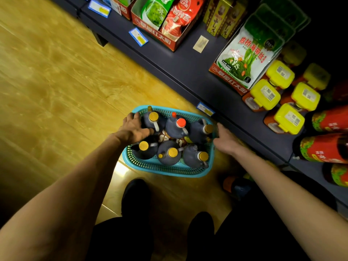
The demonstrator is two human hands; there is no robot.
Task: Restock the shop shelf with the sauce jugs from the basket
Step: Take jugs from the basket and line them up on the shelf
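A turquoise perforated basket [163, 169] stands on the wooden floor in front of the dark shelf [190, 65]. Several dark sauce jugs stand upright in it, most with gold caps [153, 116], and one with a red cap [181, 123]. My left hand [132, 129] grips the basket's left rim, thumb inside next to a gold-capped jug. At the right rim, my right hand [225, 139] has its fingers curled over the edge. The fingertips of both hands are partly hidden.
The shelf carries red cartons of green and red packets [165, 17], a seaweed packet [248, 53], yellow-lidded jars [265, 95] and red-labelled bottles [327, 117] lying on their sides. Blue price tags [205, 108] line the shelf edge. My dark shoes [135, 196] are just behind the basket.
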